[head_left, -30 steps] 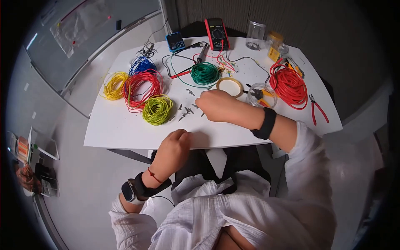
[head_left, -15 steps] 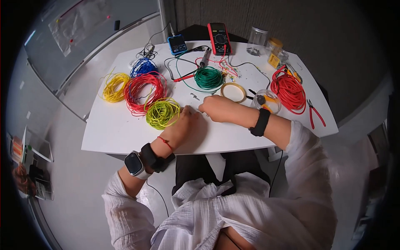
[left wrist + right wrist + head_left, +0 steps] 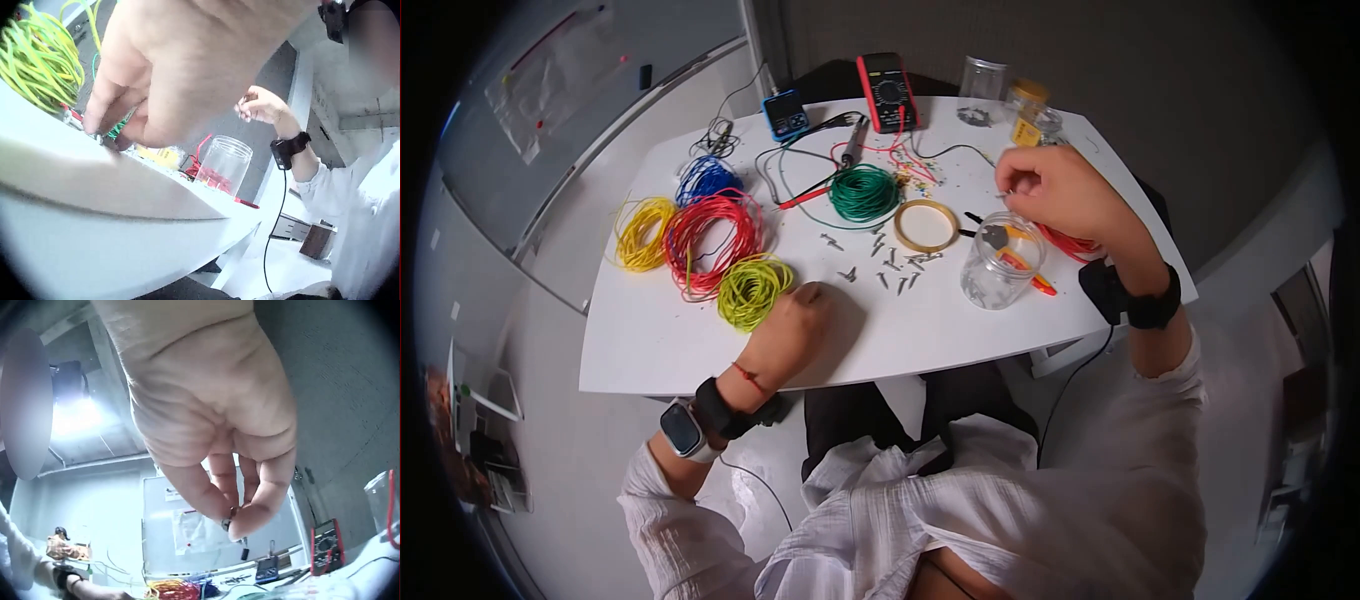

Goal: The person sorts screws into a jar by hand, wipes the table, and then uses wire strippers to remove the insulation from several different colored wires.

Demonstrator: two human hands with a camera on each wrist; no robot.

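The right hand (image 3: 1060,190) is hovering raised above the clear round plastic jar (image 3: 997,262), its thumb and fingertips (image 3: 250,515) pinching a small dark metal screw (image 3: 227,522). The pinch is sitting almost directly over the jar's open mouth, probably because the jar is serving as the collecting place for such pieces. Only a glint of the screw is showing between the finger pads in the right wrist view, so its exact shape is hard to tell.

The left hand (image 3: 795,325) is resting low on the white table (image 3: 650,340), fingers curled down against the surface. In the left wrist view its fingertips (image 3: 94,122) are pressing at a tiny metal piece on the tabletop, though whether it is actually being pinched I cannot tell. Just beyond this hand, the scattered grey screws (image 3: 890,268) are lying loose, within easy reach of either hand. The yellow-green wire coil (image 3: 752,287) is lying just beside the left hand's knuckles, and the tan tape ring (image 3: 924,224) is sitting between the scattered screws and the right hand's grip.
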